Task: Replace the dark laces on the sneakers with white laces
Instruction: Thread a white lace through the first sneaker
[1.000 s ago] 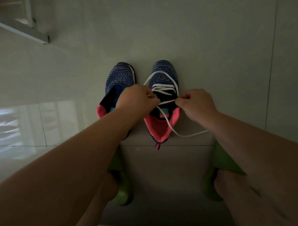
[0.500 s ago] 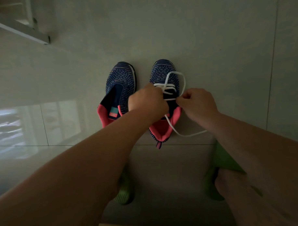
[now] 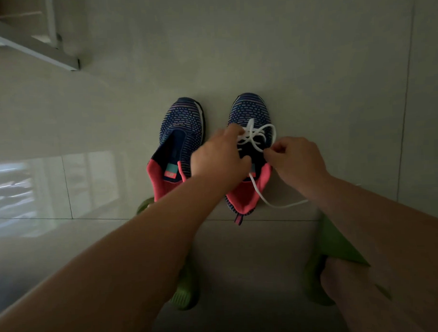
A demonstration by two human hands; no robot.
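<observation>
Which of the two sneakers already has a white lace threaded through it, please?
The right sneaker, under both hands, carries the white lace crossed over its tongue. The left sneaker beside it shows an open throat with no lace.

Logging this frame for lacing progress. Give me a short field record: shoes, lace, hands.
left shoe: on floor, no lace visible
right shoe: on floor, partly laced in white
lace: crossed over tongue, loose end trails on floor to the right
left hand: on right shoe, fingertips at the lace
right hand: pinches the lace
dark laces: not visible
floor: pale tiles
</observation>
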